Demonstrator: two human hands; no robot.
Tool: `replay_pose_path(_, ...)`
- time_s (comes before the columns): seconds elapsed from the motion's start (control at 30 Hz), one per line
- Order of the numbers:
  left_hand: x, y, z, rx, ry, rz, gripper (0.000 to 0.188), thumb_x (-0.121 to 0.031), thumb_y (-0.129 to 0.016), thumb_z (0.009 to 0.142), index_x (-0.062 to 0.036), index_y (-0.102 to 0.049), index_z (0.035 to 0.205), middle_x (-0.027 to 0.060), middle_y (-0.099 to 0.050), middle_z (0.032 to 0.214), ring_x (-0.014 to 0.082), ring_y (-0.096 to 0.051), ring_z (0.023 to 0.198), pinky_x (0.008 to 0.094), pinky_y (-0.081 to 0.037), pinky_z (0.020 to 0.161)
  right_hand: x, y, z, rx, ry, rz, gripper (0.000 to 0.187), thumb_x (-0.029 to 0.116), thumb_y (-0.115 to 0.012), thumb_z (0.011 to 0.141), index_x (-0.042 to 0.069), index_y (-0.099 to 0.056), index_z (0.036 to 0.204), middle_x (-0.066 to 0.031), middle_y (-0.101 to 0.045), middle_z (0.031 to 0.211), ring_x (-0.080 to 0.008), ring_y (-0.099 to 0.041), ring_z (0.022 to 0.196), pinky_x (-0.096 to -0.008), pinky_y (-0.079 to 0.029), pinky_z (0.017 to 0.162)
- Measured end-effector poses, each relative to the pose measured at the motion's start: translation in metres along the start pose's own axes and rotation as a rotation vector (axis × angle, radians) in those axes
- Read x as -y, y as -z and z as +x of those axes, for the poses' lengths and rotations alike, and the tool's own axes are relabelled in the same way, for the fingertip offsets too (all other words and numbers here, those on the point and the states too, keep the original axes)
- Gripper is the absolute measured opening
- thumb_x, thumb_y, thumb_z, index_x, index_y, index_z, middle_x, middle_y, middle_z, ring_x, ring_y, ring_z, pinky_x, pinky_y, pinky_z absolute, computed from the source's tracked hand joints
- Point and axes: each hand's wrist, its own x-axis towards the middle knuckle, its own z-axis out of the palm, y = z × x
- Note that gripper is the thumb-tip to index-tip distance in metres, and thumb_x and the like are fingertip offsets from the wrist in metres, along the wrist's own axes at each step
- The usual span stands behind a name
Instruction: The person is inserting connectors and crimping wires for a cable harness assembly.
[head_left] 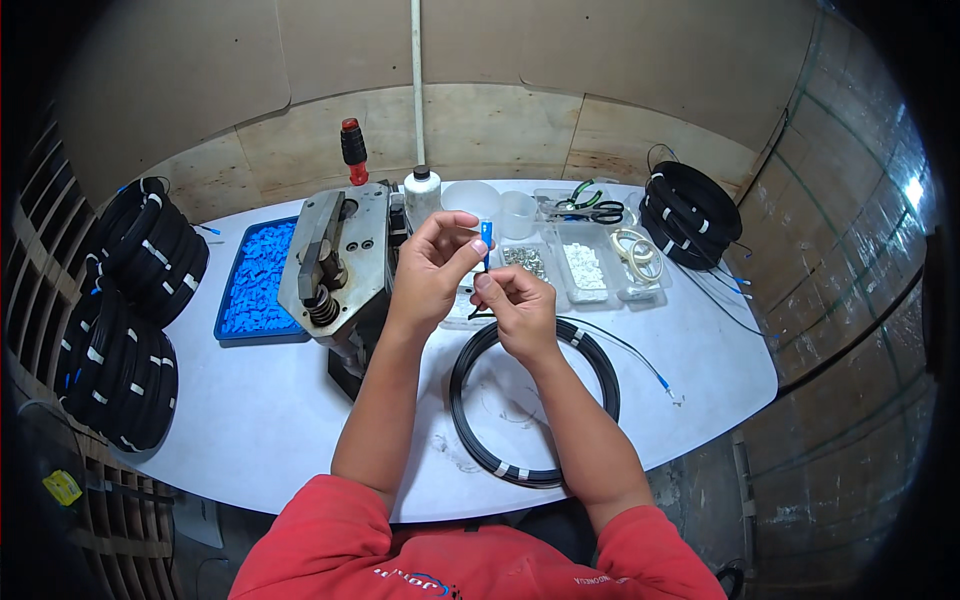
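Note:
Between thumb and fingers, my left hand (437, 268) pinches a small blue fiber-optic connector (487, 231), held upright above the table. Just below it, my right hand (520, 306) is closed in a pinch at the connector's lower end, where a thin black cable seems to enter; the fingers hide most of that joint. Under my right forearm a coil of black cable (457, 385) lies flat, bound with white tape. Its other end (660, 379) stretches out to the right and carries a blue tip.
A metal press (325, 262) stands left of my arms, beside a blue tray (222, 322) of blue connector parts. Behind are a white bottle (422, 200), clear bins (590, 298) of small parts and scissors (600, 212). Cable coils stack at the left (118, 370) and right (690, 215).

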Motion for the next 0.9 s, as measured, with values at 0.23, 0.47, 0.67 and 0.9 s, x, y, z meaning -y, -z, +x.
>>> replay_pose_path(0.23, -0.0021, -0.0008, 0.0001, 0.038, 0.057, -0.019, 0.022, -0.002, -0.07, 0.093, -0.0022, -0.063, 0.113, 0.0034, -0.07, 0.097, 0.009, -0.066, 0.091, 0.0259, -0.053, 0.081, -0.0037, 0.0016, 0.0003, 0.012, 0.003, 0.009, 0.015, 0.015, -0.071, 0.098, 0.0, -0.07, 0.098, -0.0055, -0.072, 0.082, -0.0088, -0.067, 0.075, -0.0247, -0.054, 0.068)
replay_pose_path(0.47, -0.0039, -0.0069, -0.0011, -0.022, 0.024, -0.048, 0.024, -0.004, -0.067, 0.095, -0.0023, -0.06, 0.117, 0.0106, -0.073, 0.098, 0.0119, -0.068, 0.092, 0.0281, -0.054, 0.083, -0.0036, 0.0029, 0.0008, 0.051, -0.007, 0.02, 0.013, 0.013, -0.07, 0.098, 0.001, -0.068, 0.097, -0.0053, -0.072, 0.085, -0.0087, -0.067, 0.078, -0.0251, -0.054, 0.07)
replay_pose_path(0.67, -0.0066, -0.0026, -0.001, 0.059, 0.08, -0.022, 0.022, -0.004, -0.066, 0.095, -0.002, -0.06, 0.116, 0.0113, -0.074, 0.098, 0.0107, -0.067, 0.091, 0.0271, -0.053, 0.08, -0.0057, 0.0033, 0.0012, 0.062, 0.002, 0.0, 0.012, 0.012, -0.07, 0.098, 0.001, -0.067, 0.097, -0.0049, -0.073, 0.087, -0.009, -0.068, 0.08, -0.0259, -0.055, 0.073)
replay_pose_path(0.9, -0.0009, 0.0004, 0.0042, -0.031, 0.017, -0.066, 0.018, -0.011, -0.067, 0.097, -0.0031, -0.064, 0.113, 0.0083, -0.075, 0.104, 0.0089, -0.066, 0.09, 0.0255, -0.051, 0.079, 0.0026, -0.001, 0.0038, 0.072, 0.029, -0.048, 0.011, 0.01, -0.069, 0.098, 0.0, -0.067, 0.096, -0.0058, -0.073, 0.088, -0.0101, -0.068, 0.081, -0.0272, -0.056, 0.076)
